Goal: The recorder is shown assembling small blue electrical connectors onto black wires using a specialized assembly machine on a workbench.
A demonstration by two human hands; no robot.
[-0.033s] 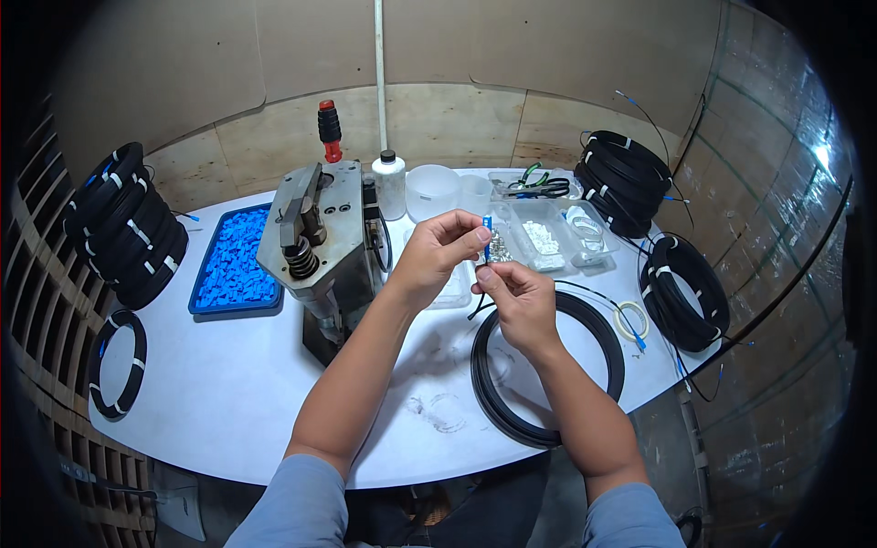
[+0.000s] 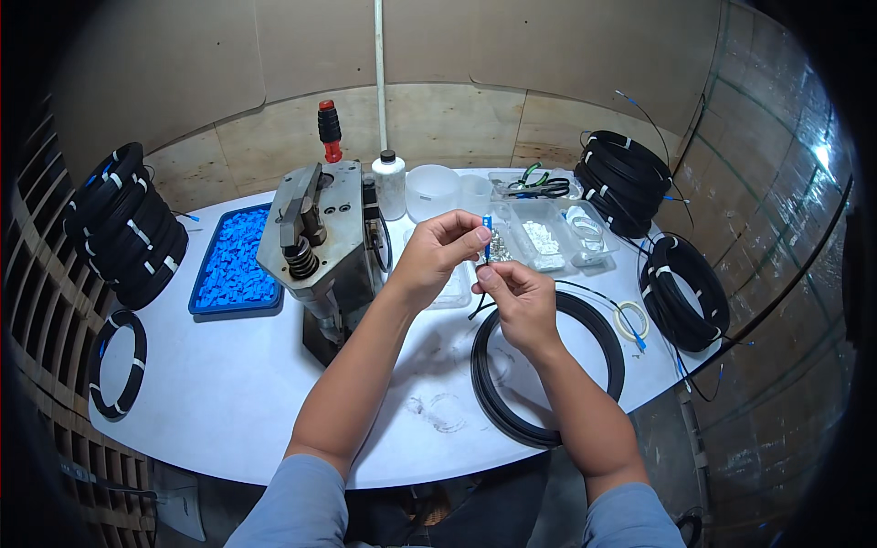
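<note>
Above the table's middle, a small blue cable connector (image 2: 488, 222) points upward. My left hand (image 2: 434, 260) is closed on it, thumb and forefinger pinching its side. Just below, my right hand (image 2: 523, 304) pinches the black cable (image 2: 480, 300) close under the connector. Part of the connector's body is hidden by my fingers. Under my right forearm lies a loose black cable coil (image 2: 481, 388), flat on the table. From its far side a cable end runs right to another blue connector (image 2: 640, 344).
A metal hand press (image 2: 320, 219) stands left of my left forearm. Left of it is a blue tray (image 2: 236, 313) of small blue parts. Clear boxes (image 2: 557, 265) hold white and metal parts. Black cable coils are stacked left (image 2: 137, 237) and right (image 2: 626, 183). A tape roll (image 2: 630, 320) lies right.
</note>
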